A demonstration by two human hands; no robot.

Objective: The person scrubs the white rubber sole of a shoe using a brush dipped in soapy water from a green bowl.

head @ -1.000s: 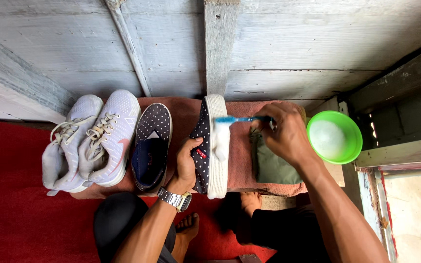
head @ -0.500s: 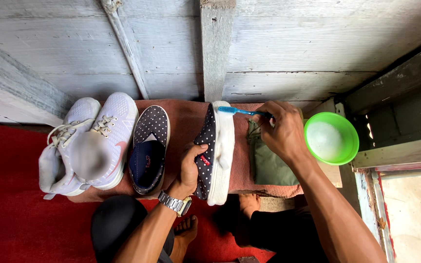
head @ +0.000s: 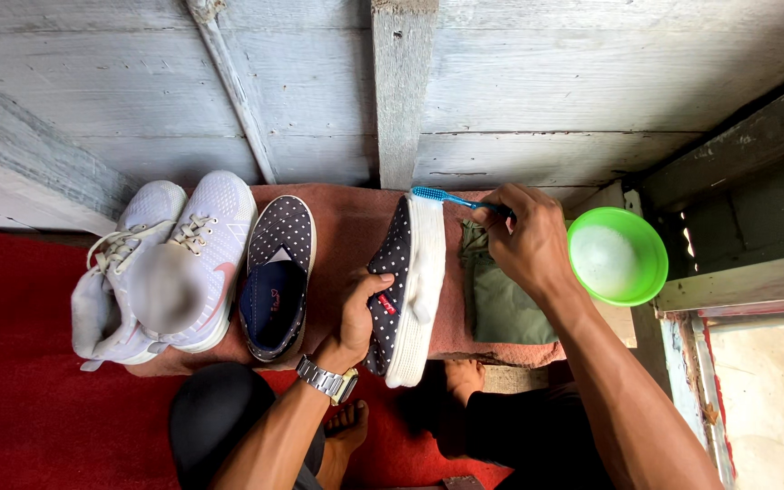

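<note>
- The dotted shoe (head: 403, 290) stands on its side on the mat (head: 347, 236), and the left hand (head: 358, 313) grips it.
- The right hand (head: 524, 243) pinches the blue toothbrush (head: 451, 200); its bristles have slid up to the white sole's toe end (more scrubbing).
- The green bowl (head: 651, 263) sits just beside.

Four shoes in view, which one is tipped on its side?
The dotted dark slip-on gripped by the left hand, white sole facing the blue toothbrush. Its twin and the two white sneakers sit upright, openings up.
</note>
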